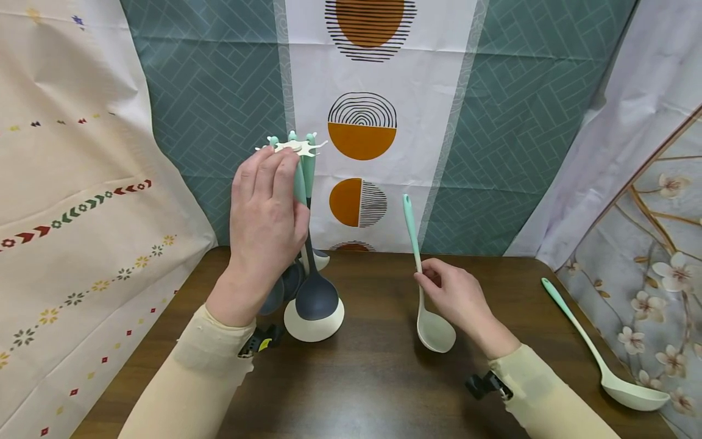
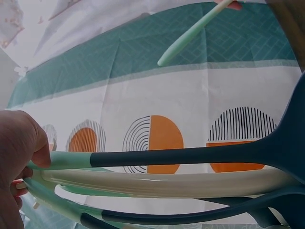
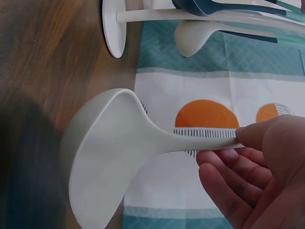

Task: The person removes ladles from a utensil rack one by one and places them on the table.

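In the head view my left hand (image 1: 265, 201) grips the top of a utensil stand, its fingers at the white hooked crown (image 1: 296, 147). The stand's round white base (image 1: 314, 329) rests on the table. Several utensils hang from it, a dark ladle (image 1: 317, 296) with a mint handle foremost; in the left wrist view a fingertip lies against a mint handle (image 2: 71, 160). My right hand (image 1: 455, 289) pinches a cream ladle (image 1: 436, 332) partway up its shaft, mint handle end up and bowl down. Close up, the bowl (image 3: 107, 157) hangs low over the table, thumb and fingertips on the shaft.
A second cream ladle (image 1: 633, 393) with a mint handle lies at the right side of the brown wooden table (image 1: 367, 390). Patterned cloths hang around: a teal and white one (image 1: 219, 91) behind, others left and right.
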`<state>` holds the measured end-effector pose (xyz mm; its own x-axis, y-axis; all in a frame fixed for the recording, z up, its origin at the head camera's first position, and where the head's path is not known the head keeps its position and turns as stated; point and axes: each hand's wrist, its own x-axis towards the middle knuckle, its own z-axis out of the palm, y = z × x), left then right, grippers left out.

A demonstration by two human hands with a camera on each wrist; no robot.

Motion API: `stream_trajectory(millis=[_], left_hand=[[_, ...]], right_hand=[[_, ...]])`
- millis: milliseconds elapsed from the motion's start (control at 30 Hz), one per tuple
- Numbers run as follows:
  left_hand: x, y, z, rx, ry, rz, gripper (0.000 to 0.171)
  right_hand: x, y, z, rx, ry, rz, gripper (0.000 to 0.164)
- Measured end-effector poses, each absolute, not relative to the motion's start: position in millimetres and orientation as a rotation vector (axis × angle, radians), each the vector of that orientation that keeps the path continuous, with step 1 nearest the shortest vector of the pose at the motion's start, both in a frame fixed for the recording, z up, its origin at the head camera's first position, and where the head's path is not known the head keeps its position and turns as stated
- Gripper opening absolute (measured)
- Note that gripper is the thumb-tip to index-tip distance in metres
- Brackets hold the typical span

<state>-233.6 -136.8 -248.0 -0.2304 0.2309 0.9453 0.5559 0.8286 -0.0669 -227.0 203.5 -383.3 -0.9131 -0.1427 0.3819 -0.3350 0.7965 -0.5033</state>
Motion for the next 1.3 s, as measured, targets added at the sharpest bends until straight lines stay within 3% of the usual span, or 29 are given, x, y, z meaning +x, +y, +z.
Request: stream_trajectory(millis=[1300], left_hand=[[-236, -138, -249, -0.629, -1.816, -0.368, 0.052]], right_hand=[[-212, 265, -418, 0.236, -2.776, 0.668, 0.020]])
